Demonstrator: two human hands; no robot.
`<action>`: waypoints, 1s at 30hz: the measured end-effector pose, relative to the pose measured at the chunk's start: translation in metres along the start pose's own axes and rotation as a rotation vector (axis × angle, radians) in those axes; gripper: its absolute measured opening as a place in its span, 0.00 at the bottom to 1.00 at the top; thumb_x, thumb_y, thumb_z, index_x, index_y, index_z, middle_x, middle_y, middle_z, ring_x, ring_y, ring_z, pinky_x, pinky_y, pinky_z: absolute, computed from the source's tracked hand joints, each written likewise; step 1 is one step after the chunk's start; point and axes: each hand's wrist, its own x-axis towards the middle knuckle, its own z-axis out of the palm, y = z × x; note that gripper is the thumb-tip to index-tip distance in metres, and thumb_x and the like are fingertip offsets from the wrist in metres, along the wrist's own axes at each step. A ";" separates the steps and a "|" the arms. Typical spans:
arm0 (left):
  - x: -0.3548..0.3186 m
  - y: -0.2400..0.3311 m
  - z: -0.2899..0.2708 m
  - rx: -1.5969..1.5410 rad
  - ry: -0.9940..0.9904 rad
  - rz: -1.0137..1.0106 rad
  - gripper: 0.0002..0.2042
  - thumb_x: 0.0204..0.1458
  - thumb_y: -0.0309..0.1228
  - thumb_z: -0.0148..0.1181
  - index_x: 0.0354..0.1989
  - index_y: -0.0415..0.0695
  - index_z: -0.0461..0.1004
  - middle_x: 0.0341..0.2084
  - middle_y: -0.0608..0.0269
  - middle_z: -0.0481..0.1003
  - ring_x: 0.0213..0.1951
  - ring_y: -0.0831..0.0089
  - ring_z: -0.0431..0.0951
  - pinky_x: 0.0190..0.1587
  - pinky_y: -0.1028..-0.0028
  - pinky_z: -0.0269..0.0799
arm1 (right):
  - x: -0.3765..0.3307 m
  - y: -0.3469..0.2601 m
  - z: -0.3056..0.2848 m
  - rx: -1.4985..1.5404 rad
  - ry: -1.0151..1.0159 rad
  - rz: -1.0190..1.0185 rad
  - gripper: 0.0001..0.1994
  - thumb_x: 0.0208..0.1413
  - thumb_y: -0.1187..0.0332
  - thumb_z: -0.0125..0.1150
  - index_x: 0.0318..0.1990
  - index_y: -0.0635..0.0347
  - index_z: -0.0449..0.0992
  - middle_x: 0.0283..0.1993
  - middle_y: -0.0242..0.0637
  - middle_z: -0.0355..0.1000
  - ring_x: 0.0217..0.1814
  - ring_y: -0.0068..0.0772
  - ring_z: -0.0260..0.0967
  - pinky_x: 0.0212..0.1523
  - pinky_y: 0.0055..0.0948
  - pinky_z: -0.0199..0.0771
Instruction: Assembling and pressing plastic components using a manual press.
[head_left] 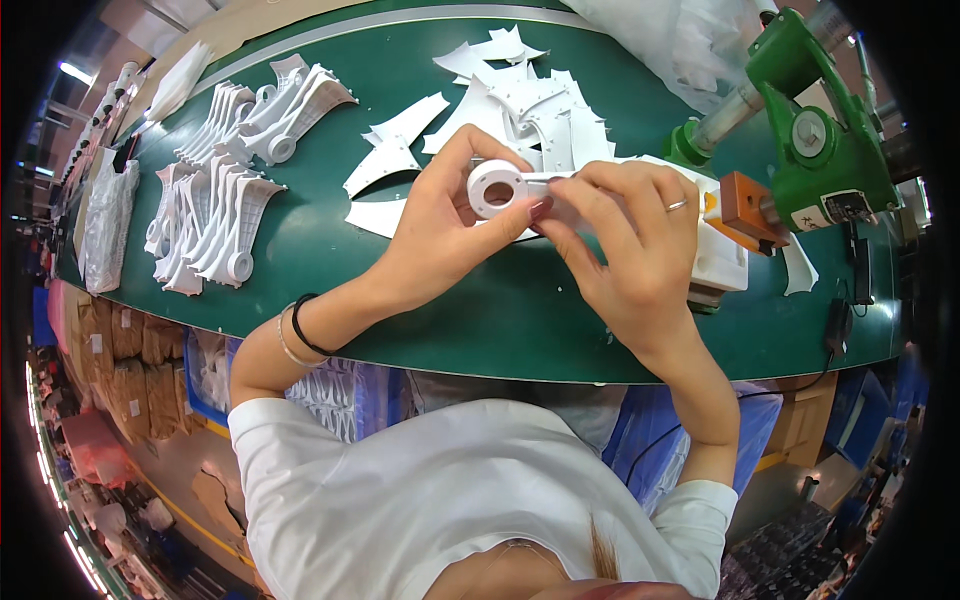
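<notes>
A white plastic part with a round ring-shaped end (496, 170) is held up in front of me, over the green table (420, 330). My left hand (445, 215) is closed on it, fingers behind the ring and thumb along its lower side. From the other side, my right hand (635, 225) pinches the part just right of the ring. Most of the part's body is hidden by the right hand. Beyond both hands lies a loose pile of flat, curved white plastic pieces (530, 100).
Rows of white ring-ended parts (215, 215) stand stacked at the left. On the right is a green press (810, 130) with an orange-brown block (745, 208) above a white fixture (722, 262). Clear plastic sheeting (660, 40) lies at the back; blue-lined bins (650, 430) sit below the table edge.
</notes>
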 end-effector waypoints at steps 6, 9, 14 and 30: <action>0.002 0.003 -0.003 0.152 -0.027 -0.012 0.13 0.54 0.28 0.64 0.41 0.41 0.66 0.35 0.67 0.70 0.37 0.84 0.72 0.37 0.82 0.68 | -0.006 0.002 0.003 -0.189 0.116 -0.084 0.14 0.41 0.61 0.71 0.38 0.48 0.79 0.43 0.26 0.71 0.45 0.32 0.66 0.52 0.39 0.59; 0.000 0.004 -0.002 0.147 -0.025 -0.026 0.12 0.54 0.28 0.64 0.40 0.41 0.67 0.33 0.67 0.70 0.36 0.84 0.71 0.37 0.83 0.67 | -0.003 0.003 -0.006 -0.203 0.100 -0.039 0.18 0.41 0.57 0.73 0.40 0.50 0.79 0.47 0.29 0.71 0.48 0.33 0.66 0.53 0.39 0.58; -0.003 0.005 0.002 -0.055 -0.062 -0.062 0.12 0.57 0.22 0.59 0.45 0.39 0.63 0.37 0.64 0.68 0.42 0.77 0.76 0.42 0.77 0.77 | -0.020 0.016 -0.022 0.205 0.143 0.138 0.31 0.40 0.61 0.77 0.54 0.57 0.72 0.53 0.40 0.71 0.54 0.43 0.67 0.55 0.40 0.64; 0.053 -0.028 0.087 0.888 -0.337 0.811 0.17 0.45 0.36 0.71 0.40 0.43 0.75 0.37 0.58 0.74 0.41 0.59 0.75 0.42 0.65 0.74 | -0.111 0.051 -0.107 -0.027 -0.020 0.702 0.27 0.41 0.64 0.76 0.50 0.60 0.75 0.55 0.40 0.71 0.63 0.44 0.60 0.64 0.39 0.57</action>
